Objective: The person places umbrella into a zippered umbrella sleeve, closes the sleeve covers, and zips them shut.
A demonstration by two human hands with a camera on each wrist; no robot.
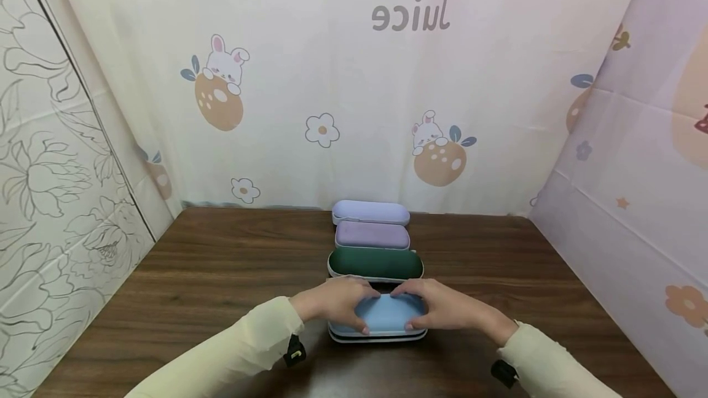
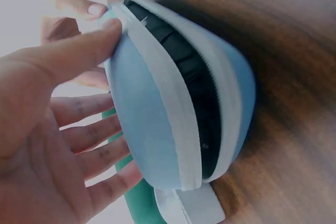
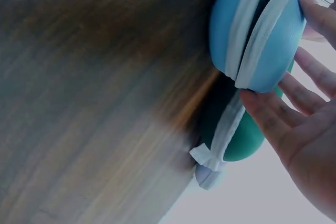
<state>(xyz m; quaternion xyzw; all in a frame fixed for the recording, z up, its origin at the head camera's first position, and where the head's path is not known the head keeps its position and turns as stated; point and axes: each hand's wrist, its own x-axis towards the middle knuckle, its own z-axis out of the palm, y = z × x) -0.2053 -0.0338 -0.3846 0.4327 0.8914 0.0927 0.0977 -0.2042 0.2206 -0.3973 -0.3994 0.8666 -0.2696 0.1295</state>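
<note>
Blue case [image 1: 385, 315] sits nearest on the wood table [image 1: 193, 281], lid slightly ajar with a dark gap along the white zip edge. Left hand [image 1: 337, 303] on its left end: thumb on the lid rim, fingers stretched along the lid, not wrapped round. Right hand [image 1: 442, 306] on the right end, fingers likewise straight against the lid. Fingertips nearly meet at the far edge. Behind, in a row: green case [image 1: 375, 263], just beside the blue; purple case [image 1: 372, 235]; lavender case [image 1: 370, 212] by the curtain [image 1: 354, 91].
</note>
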